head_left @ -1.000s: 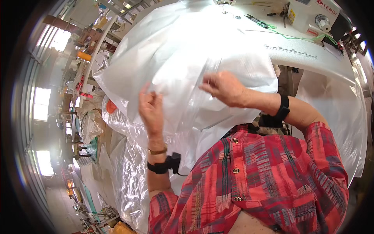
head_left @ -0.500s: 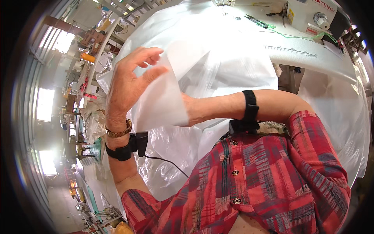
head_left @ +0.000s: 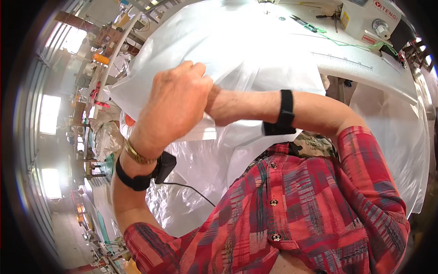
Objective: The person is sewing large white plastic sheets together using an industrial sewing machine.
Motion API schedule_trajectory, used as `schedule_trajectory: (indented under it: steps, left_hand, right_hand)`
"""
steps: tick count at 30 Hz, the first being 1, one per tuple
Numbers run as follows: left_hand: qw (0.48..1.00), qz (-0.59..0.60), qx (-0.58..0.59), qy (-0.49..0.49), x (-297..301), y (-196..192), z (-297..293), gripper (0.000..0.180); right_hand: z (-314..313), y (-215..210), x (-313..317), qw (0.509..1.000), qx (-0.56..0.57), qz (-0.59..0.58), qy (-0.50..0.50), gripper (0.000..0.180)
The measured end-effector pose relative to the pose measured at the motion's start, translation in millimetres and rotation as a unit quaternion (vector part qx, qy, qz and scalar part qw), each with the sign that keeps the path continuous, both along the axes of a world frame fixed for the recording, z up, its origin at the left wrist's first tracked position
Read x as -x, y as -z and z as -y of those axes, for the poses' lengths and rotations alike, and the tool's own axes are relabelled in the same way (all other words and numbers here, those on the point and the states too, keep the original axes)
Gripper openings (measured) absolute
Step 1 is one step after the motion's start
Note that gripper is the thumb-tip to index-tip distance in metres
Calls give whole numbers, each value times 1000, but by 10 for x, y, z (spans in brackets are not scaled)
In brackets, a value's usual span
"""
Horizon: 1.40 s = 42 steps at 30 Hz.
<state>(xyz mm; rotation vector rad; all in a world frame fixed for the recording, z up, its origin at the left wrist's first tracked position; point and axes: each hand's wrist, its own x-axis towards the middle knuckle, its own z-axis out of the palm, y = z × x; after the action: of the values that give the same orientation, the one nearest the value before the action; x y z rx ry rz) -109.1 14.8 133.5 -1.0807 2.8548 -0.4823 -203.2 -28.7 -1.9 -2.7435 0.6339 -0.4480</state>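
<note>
A large clear plastic sheet (head_left: 246, 50) hangs in front of me, draped over the white table. My left hand (head_left: 175, 107) is raised close to the camera, its fingers closed on a fold of the sheet. It wears a gold bracelet and a black wrist strap (head_left: 137, 178) with a cable. My right forearm (head_left: 246, 105), with a black band (head_left: 285, 114), reaches in from the right. My right hand is hidden behind the left hand, so its grip is not visible.
A white sewing machine (head_left: 369, 18) stands at the back right on the white table (head_left: 365, 68), with a small green-handled tool (head_left: 305, 23) and green thread beside it. More crumpled plastic lies at the lower left (head_left: 182, 205). Workshop benches and windows run along the left.
My left hand rose and closed on the plastic, turning its back to the camera. My right hand slid left behind it and went out of sight.
</note>
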Motion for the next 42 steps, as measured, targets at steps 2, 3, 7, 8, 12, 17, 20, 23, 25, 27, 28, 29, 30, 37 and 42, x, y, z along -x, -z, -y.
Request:
schedule_trajectory:
  steps: [2, 3, 7, 8, 12, 17, 20, 23, 25, 27, 28, 29, 30, 37, 42]
  left_hand:
    - [1000, -11, 3, 24, -41, 82, -88, 5]
    - [1000, 9, 1, 17, -59, 157, -111, 8]
    - [999, 31, -11, 10, -127, 281, -170, 9]
    - [999, 28, -18, -4, -158, 327, -193, 9]
    - [979, -128, -160, 2, -245, 533, -240, 11]
    - [753, -413, -503, -95, -196, 1006, -236, 24]
    - [712, -469, -504, -135, -182, 1248, -370, 20]
    - [665, -498, -532, -162, -144, 1370, -400, 18]
    - [659, -512, -525, -169, -128, 1394, -414, 18]
    - [666, -534, -497, -159, -99, 1315, -413, 19]
    - [664, -535, -497, -162, -123, 1363, -410, 19]
    - [655, -544, -496, -168, -159, 1447, -402, 21]
    - [647, -553, -495, -173, -182, 1495, -409, 23]
    - [688, -543, -454, -160, -150, 1593, -418, 23]
    - [615, -548, -520, -225, -326, 1432, -315, 22]
  right_hand:
    - [45, 83, 197, 998, 26, -59, -12, 19]
    - [58, 139, 256, 991, 52, -117, -26, 11]
    - [-346, -64, 364, 975, -55, -186, -108, 9]
    - [-498, -190, 375, 970, -47, -195, -141, 14]
    - [-999, -610, 516, 955, -131, -70, -257, 14]
    - [-1042, -659, 773, 933, 8, 258, -252, 19]
    - [-948, -461, 1079, 915, -51, 394, 70, 20]
    - [-653, -11, 1165, 737, -268, 545, 297, 31]
    - [-753, 160, 1147, 694, -385, 514, 325, 35]
    - [-859, 176, 1118, 637, -494, 475, 353, 40]
    - [-906, 105, 1063, 645, -560, 429, 295, 45]
    - [-932, 69, 1015, 646, -620, 379, 234, 51]
    - [-936, 84, 984, 645, -622, 378, 234, 51]
    - [-916, 383, 845, 717, -555, 365, 213, 52]
    - [-850, 574, 1057, 703, -621, 277, 210, 18]
